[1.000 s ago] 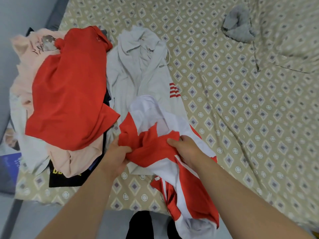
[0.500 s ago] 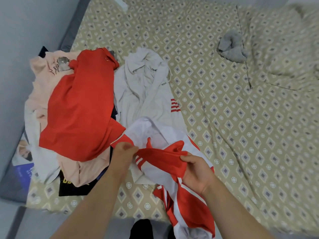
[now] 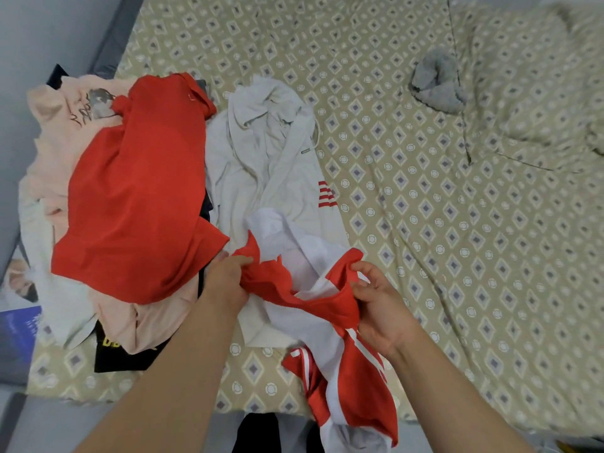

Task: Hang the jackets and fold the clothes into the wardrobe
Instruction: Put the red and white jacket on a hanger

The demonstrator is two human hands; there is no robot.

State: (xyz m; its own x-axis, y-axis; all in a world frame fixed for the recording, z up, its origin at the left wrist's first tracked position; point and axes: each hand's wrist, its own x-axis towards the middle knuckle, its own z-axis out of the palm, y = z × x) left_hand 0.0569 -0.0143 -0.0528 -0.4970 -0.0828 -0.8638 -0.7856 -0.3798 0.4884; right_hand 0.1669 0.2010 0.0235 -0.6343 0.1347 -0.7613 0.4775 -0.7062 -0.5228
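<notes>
1. A beige bed sheet with a grey diamond print (image 3: pixel 425 256) covers the bed.
2. Left of the bed: a dark grey frame edge (image 3: pixel 111 50), then a pale grey wall (image 3: pixel 49 31).
3. A rumpled quilt of matching print (image 3: pixel 539 109) lies at its far right.
4. Grey floor (image 3: pixel 65 429) lies at its near edge.

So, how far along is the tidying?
Barely begun: nothing folded or hung shows. In hand: left hand and right hand grip the red-white jacket. Still to do: red shirt, pink top, grey jacket and black top, heaped on the bed.
</notes>
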